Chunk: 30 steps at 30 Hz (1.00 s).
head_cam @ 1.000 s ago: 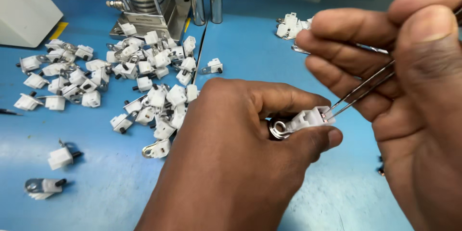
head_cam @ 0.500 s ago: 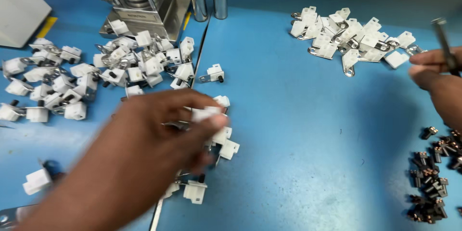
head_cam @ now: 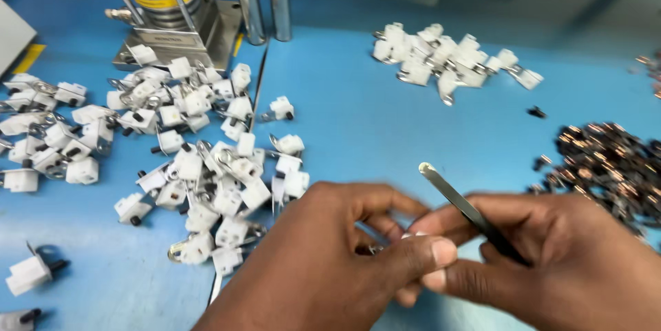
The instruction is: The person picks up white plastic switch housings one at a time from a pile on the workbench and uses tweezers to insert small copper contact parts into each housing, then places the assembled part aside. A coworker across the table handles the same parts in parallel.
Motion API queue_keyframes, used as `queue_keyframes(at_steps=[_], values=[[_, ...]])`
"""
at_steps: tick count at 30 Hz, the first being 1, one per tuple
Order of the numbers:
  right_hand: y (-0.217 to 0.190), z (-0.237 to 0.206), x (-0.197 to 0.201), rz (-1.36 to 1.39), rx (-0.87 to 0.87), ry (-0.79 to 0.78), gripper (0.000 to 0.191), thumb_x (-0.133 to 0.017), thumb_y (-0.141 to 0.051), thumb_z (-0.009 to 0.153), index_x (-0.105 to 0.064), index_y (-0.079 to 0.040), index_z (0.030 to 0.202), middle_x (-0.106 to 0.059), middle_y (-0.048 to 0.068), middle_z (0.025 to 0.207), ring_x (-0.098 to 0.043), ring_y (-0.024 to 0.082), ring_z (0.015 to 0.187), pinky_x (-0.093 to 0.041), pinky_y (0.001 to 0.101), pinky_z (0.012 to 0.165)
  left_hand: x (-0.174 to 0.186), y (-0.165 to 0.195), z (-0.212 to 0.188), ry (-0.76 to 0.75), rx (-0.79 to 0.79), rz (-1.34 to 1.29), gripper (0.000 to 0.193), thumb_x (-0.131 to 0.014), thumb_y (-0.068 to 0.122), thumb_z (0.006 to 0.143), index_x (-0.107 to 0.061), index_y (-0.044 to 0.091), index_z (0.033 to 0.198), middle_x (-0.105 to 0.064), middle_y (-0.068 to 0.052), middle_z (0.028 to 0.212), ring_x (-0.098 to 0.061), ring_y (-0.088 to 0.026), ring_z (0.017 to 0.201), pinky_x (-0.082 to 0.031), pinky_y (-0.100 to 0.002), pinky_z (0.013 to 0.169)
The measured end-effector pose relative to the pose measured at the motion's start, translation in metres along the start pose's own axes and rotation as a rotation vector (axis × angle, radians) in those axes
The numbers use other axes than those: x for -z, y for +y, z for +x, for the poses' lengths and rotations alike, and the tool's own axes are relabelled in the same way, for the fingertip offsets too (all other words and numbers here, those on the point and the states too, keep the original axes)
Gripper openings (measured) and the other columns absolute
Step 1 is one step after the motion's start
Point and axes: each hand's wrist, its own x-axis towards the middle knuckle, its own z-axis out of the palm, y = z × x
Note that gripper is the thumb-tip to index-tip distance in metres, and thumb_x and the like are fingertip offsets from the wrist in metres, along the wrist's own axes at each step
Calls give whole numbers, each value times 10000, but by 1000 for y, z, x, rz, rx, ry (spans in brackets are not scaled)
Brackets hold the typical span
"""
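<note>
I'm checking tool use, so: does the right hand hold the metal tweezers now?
Yes, the right hand grips the metal tweezers, whose rounded end juts up-left above the left hand.

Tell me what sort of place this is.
Probably a factory assembly bench: heaps of identical white plastic parts on a blue worktop, a pile of small dark metal pieces, and tweezers in the right hand.

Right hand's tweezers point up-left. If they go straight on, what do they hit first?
Probably bare blue table first; the way from the tweezers in the right hand looks free until the lone white connector further up-left. Depth is unclear.
</note>
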Motion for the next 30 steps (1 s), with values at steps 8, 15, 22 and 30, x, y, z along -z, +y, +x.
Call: queue_keyframes(at_steps=[8,15,22,30], values=[[-24,0,19,-893,-605,525,269,-798,-333,947,-806,-147,1141,-758,136,832,-743,231,668,-573,350,668,2,-21,-44,-26,23,-207,290,-831,258,853,-824,-21,934,-764,-94,743,-746,-136,663,-689,-300,661],[6,16,32,-802,-478,479,263,-843,-320,849,-877,-147,1044,-796,69,902,-745,196,782,-621,372,809,-3,-22,-64,48,43,-235,301,-827,257,858,-812,-25,963,-740,-94,772,-749,-142,701,-684,-294,698],[19,31,50,-798,-452,498,322,-879,-362,870,-818,-81,1016,-749,131,783,-740,207,652,-566,400,698,-10,-16,-60,112,25,-209,315,-860,230,827,-789,-10,1018,-735,-90,830,-788,-152,737,-677,-311,713],[-11,38,42,-681,-449,445,275,-831,-253,896,-844,-35,1064,-677,124,671,-584,146,482,-456,319,478,-18,18,-46,179,37,25,261,-855,242,763,-837,97,979,-806,-8,847,-711,-113,765,-621,-301,748]])
